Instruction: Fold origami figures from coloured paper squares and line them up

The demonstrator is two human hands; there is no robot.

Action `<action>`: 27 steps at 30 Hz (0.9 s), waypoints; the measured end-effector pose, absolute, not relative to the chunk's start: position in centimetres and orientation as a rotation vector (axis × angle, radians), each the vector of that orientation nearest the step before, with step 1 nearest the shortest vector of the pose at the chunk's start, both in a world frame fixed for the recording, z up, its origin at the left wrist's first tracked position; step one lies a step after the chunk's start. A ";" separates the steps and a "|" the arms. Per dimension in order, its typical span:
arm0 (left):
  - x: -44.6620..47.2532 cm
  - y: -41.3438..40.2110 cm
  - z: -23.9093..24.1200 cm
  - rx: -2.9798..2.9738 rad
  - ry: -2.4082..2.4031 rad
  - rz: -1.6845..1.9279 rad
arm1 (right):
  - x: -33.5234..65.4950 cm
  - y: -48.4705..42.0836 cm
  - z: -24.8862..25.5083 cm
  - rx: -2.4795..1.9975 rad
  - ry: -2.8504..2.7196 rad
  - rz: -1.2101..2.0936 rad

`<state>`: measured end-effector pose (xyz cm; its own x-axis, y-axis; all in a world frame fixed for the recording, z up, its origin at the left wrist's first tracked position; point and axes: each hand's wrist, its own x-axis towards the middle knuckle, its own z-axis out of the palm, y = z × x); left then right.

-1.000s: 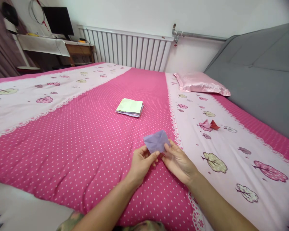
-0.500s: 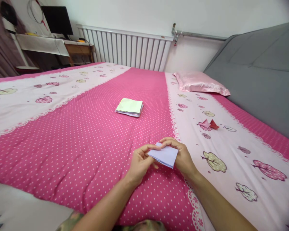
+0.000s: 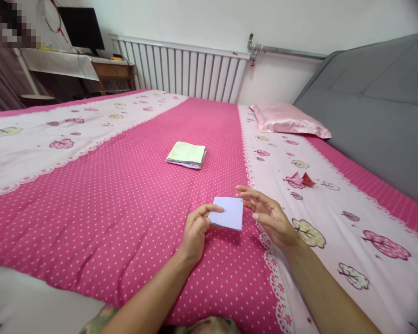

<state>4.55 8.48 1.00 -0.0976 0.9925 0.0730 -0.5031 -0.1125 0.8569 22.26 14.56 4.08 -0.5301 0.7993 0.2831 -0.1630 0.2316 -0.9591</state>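
Observation:
A lavender folded paper square point(image 3: 229, 214) is pinched at its left edge by my left hand point(image 3: 197, 229), with a finger lying across its top. Just to the right of the paper, my right hand point(image 3: 270, 218) is open, fingers apart and holding nothing. Farther off, a stack of square papers point(image 3: 186, 154) with a pale yellow-green sheet on top lies on the pink polka-dot bedspread point(image 3: 125, 195). To the right rest two small folded paper pieces, one pink point(image 3: 296, 178) and one red point(image 3: 308, 180).
A pink satin pillow point(image 3: 289, 119) lies at the right, by the grey headboard point(image 3: 372, 88). Behind the bed are a white radiator point(image 3: 181, 69) and a pipe along the wall. A desk point(image 3: 61, 65) with a black monitor point(image 3: 81, 28) stands at the back left.
My right hand has let go of the lavender paper and opened to its right. With my left hand still gripping it, the paper has turned and shifted slightly left and away from me.

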 end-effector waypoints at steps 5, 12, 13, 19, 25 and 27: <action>4.7 8.4 1.6 0.761 0.797 1.539 | 22.2 14.4 4.0 -0.623 -1.760 1.417; 4.7 8.4 1.5 0.771 0.782 1.518 | 21.9 14.3 3.8 -0.613 -1.772 1.401; 4.7 8.4 1.5 0.775 0.783 1.514 | 21.9 14.3 3.8 -0.612 -1.773 1.398; 4.6 8.4 1.3 0.780 0.793 1.500 | 21.7 14.3 3.8 -0.639 -1.756 1.389; 4.6 8.4 1.3 0.778 0.806 1.499 | 21.9 14.0 3.9 -0.644 -1.752 1.395; 4.6 8.4 1.2 0.781 0.800 1.497 | 21.9 14.0 4.0 -0.627 -1.760 1.403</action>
<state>4.57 8.43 1.23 -0.0671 0.9975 0.0236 -0.5346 -0.0559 0.8433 21.90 13.96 3.96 -0.5711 0.7753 0.2699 -0.0906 0.2672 -0.9594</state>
